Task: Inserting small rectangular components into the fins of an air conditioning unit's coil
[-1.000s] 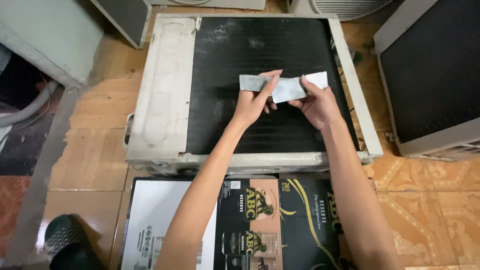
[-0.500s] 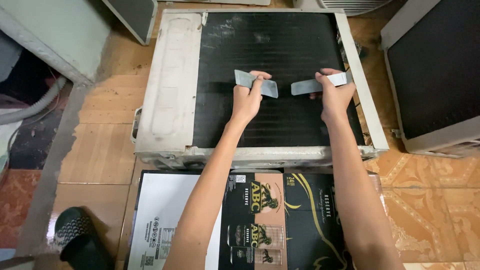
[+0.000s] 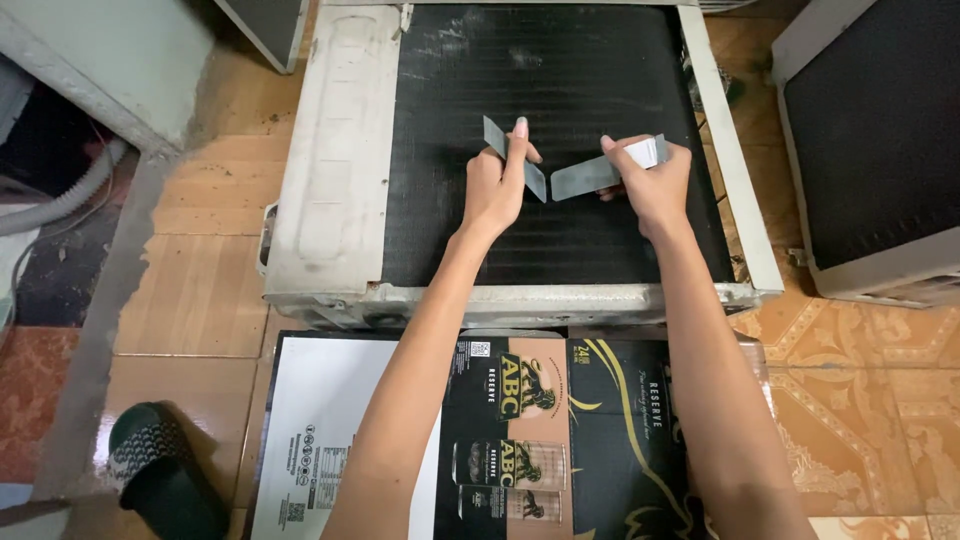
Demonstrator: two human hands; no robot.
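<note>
Tiled flooring (image 3: 200, 290) in orange-brown runs under everything, and at its far left edge a dark sandal (image 3: 160, 470) lies near a pale hose (image 3: 70, 195) that curves along a grey wall base. Further right, a flattened cardboard box (image 3: 480, 440) (white on one panel, black and gold on the others) is spread on the tiles just in front of an air-conditioner unit (image 3: 330, 170) lying flat, its worn white casing framing a broad black finned coil (image 3: 560, 230). Over that coil the left hand (image 3: 495, 185) is closed around a grey strip (image 3: 515, 160), thumb and fingers pinching its middle so that the strip slants down to the right with both ends free. Just beside it, the right hand (image 3: 655, 180) grips a second grey strip (image 3: 595, 175) by its right end, fingers curled over it, the free end pointing left and nearly meeting the first strip. Whether either strip touches the coil cannot be told. At far right stands another white-cased unit (image 3: 870, 140) with a dark face.
</note>
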